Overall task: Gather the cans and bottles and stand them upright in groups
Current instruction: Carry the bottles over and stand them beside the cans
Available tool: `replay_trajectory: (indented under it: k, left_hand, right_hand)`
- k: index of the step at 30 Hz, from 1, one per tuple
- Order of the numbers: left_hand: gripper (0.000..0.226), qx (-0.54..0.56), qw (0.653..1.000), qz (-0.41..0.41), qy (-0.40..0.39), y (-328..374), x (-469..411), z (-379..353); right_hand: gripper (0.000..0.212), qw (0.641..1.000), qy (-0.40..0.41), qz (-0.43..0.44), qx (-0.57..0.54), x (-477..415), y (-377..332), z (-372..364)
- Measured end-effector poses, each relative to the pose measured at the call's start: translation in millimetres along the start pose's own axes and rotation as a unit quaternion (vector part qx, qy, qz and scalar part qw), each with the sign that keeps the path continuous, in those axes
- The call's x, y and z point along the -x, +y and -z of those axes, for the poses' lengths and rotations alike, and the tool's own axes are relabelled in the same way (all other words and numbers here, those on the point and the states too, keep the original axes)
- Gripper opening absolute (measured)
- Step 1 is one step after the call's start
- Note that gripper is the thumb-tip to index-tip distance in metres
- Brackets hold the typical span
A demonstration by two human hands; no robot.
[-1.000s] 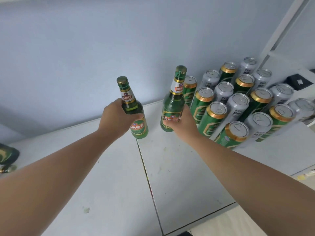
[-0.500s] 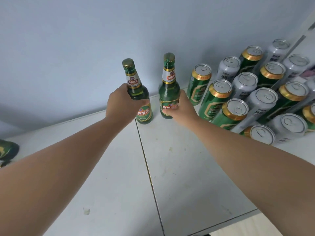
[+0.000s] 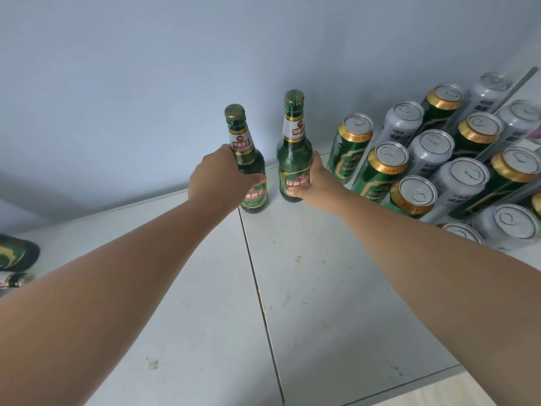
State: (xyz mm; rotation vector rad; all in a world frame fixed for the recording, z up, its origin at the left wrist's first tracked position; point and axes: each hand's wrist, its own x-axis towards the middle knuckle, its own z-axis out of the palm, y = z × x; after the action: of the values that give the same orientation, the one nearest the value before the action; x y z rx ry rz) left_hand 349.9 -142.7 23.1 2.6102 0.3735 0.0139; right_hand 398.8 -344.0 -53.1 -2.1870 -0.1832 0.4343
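Your left hand (image 3: 218, 177) is wrapped round the shoulder of a green glass beer bottle with a gold crown cap (image 3: 256, 194), fingers curled across its front; your right hand (image 3: 317, 183) grips the belly of a second green glass bottle of the same make (image 3: 293, 159), thumb laid along the lower edge of its label, the other fingers hidden round the far side. Both bottles point their long axes straight up, caps on top, and their bases look to be on or barely off the white table top (image 3: 307, 288); you cannot tell the contact for sure. They sit between your two hands, near each other but apart, a slim strip of table showing in the gap, and the one in your left stands at the far end of the dark seam (image 3: 257, 288) that runs back toward you. That gap is what the next move likely turns on: to pair them as a group, slide one sideways toward the other and keep both vertical as you let go. Outward of your right hand, just beside its knuckles, begins the block of upright green-and-gold and silver aluminium cans (image 3: 402, 121), so that bottle has little room to drift that way. Well out from your left hand, at the edge of view, lies a dark green object (image 3: 17, 253), too cut off to name; your left arm is the nearer one to it
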Motion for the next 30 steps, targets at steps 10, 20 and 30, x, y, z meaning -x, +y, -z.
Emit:
replay_trajectory:
  k: [10,20,30]
  left_hand:
    - [0.055,-0.037,0.999,0.026,-0.003,8.5,8.9,4.7]
    - [0.078,0.010,0.998,-0.010,-0.056,-28.0,31.9,4.7]
    - [0.074,0.043,0.996,0.013,-0.073,-112.0,77.7,38.5]
  right_hand:
    - [0.089,0.997,0.027,-0.056,-0.044,7.6,-7.9,-2.3]
    - [0.077,0.982,0.100,-0.157,-0.046,43.7,-6.6,-28.8]
    - [0.065,0.992,0.014,-0.128,-0.013,78.3,-41.1,-81.7]
